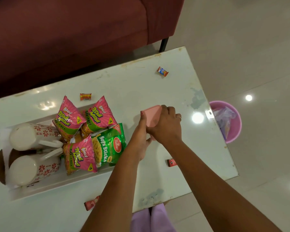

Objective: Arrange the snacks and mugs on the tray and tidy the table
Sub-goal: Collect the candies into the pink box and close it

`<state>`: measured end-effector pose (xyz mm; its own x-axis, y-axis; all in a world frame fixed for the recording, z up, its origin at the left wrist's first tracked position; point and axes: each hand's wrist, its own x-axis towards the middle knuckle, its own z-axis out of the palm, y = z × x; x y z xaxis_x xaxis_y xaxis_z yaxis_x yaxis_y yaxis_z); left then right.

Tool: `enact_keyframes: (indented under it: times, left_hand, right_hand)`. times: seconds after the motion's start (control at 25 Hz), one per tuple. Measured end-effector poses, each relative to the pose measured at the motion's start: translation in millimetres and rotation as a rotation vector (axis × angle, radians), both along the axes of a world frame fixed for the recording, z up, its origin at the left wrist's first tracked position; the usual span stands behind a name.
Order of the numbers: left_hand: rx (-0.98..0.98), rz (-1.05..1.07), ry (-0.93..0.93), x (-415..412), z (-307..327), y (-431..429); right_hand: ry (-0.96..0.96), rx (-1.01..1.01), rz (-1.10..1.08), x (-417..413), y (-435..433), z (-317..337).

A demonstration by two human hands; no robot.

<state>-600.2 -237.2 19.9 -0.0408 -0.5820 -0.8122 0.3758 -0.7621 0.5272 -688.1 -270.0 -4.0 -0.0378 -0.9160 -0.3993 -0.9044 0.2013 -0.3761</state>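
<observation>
A white tray (54, 183) lies on the white table (141, 84), left of centre. In it two white mugs with red flowers (28, 136) (30, 169) lie on their sides, beside three pink Bingo packets (69, 118) (99, 116) (79, 158) and a green Soya Sticks packet (110, 144). Both hands meet right of the tray on a small pink container (151, 117). My right hand (166, 128) covers it from the right; my left hand (141, 139) grips its left side and underside. Small wrappers lie loose: orange (85, 96), red-blue (162, 71), dark red (171, 162), pink-red (90, 203).
A pink bin (236, 126) with plastic waste stands on the floor past the table's right edge. A maroon sofa (65, 39) runs along the far side. The table's near edge is at my knees, in lilac trousers (156, 218).
</observation>
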Motion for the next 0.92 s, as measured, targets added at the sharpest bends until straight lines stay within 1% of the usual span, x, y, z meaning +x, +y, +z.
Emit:
enact_keyframes:
  times: [0.2,0.32,0.48,0.64,0.72,0.76,0.8,0.84,0.92]
  left_hand:
    - [0.011,-0.064,0.030,14.7,-2.3,-10.6]
    - [0.025,-0.103,0.036,13.6,0.5,-12.8]
    - [0.042,-0.137,0.029,9.2,2.0,-17.3]
    - [0.056,-0.115,-0.039,6.5,-1.7,-20.8]
    - [0.052,-0.139,-0.045,4.8,-1.5,-21.0]
    - [0.053,-0.152,-0.069,4.9,-2.4,-20.5]
    - [0.066,-0.148,-0.108,5.7,-4.1,-19.6]
    - [0.086,-0.134,-0.160,6.7,-6.7,-18.5]
    - [0.086,-0.126,-0.337,8.5,-11.2,-14.7]
  right_hand:
    - [-0.014,0.001,0.010,-2.3,-2.6,0.4]
    - [-0.031,-0.036,-0.003,-6.1,-0.5,0.5]
    - [-0.046,-0.043,0.031,-14.4,-1.0,0.9]
    - [-0.134,-0.120,0.007,-11.8,0.6,5.6]
    - [-0.179,-0.098,-0.032,-13.1,1.5,6.2]
    - [-0.242,-0.069,-0.064,-15.5,0.7,7.0]
    - [-0.344,-0.024,-0.101,-19.7,-0.7,8.2]
    - [-0.483,0.042,-0.157,-25.7,-2.5,11.0]
    - [-0.808,0.223,-0.323,-41.6,-7.7,14.8]
